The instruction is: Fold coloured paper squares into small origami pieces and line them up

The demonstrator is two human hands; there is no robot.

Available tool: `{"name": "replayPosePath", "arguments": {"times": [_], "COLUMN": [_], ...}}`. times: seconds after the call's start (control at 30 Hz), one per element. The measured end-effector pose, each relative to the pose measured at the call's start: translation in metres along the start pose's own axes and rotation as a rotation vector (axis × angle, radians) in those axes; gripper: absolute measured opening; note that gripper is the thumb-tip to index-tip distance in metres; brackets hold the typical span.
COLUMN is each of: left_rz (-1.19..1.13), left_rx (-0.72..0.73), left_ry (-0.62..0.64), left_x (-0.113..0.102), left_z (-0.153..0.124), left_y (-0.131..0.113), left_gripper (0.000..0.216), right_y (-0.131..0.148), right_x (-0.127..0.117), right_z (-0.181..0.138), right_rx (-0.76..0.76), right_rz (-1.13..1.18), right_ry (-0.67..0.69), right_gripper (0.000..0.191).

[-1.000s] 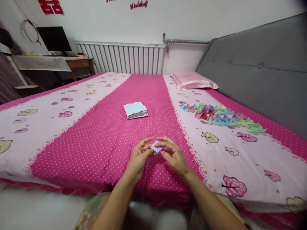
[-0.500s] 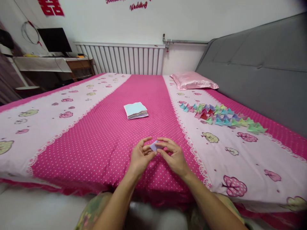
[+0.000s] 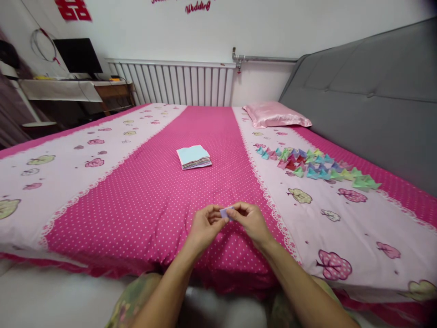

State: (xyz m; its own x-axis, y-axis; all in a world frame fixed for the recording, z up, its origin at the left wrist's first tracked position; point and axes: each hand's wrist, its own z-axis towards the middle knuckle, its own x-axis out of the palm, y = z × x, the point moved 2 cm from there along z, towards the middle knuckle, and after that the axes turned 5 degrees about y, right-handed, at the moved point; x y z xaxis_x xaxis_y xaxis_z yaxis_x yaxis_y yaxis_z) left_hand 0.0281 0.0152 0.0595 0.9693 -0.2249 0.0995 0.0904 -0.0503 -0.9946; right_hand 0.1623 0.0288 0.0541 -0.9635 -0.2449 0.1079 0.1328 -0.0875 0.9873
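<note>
A small folded piece of lilac paper is held between my two hands, above the near edge of the bed. My left hand pinches its left side between thumb and fingers. From the other side my right hand grips it, the thumb lying across the paper's front. Fingers cover part of the paper, so its full shape is hidden. Farther off on the bed lies a stack of square coloured paper with a light blue sheet on top. Several folded paper boats in many colours stand grouped to the right.
The bed has a pink dotted and white patterned sheet. A pink pillow lies by the grey headboard. Beyond the bed are a white radiator and a desk with a black monitor.
The lilac paper has turned in my hands and shifted slightly right and down. My fingers have closed more tightly around it. The stack and the boats stay in place.
</note>
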Motion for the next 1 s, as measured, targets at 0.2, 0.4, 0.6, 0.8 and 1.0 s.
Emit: {"name": "replayPosePath", "arguments": {"times": [0.2, 0.4, 0.6, 0.8, 1.0], "left_rz": [0.215, 0.167, 0.245, 0.229, 0.191], "left_rx": [0.018, 0.021, 0.099, 0.100, 0.073], "left_ry": [0.149, 0.228, 0.266, 0.249, 0.211], "left_x": [0.004, 0.009, 0.012, 0.011, 0.009], "left_z": [-0.001, -0.004, -0.006, -0.002, 0.001], "left_y": [0.000, -0.001, -0.006, -0.001, 0.005], "left_gripper": [0.026, 0.025, 0.027, 0.028, 0.028], "right_y": [-0.009, -0.012, -0.009, -0.007, -0.005], "right_x": [0.001, 0.005, 0.011, 0.012, 0.010], "right_z": [0.000, 0.000, -0.002, -0.002, -0.004], "right_rx": [0.137, 0.212, 0.318, 0.305, 0.219], "right_rz": [0.231, 0.340, 0.591, 0.580, 0.443], "right_ry": [-0.028, -0.004, -0.057, -0.013, 0.047], "right_gripper": [0.022, 0.032, 0.031, 0.031, 0.027]}}
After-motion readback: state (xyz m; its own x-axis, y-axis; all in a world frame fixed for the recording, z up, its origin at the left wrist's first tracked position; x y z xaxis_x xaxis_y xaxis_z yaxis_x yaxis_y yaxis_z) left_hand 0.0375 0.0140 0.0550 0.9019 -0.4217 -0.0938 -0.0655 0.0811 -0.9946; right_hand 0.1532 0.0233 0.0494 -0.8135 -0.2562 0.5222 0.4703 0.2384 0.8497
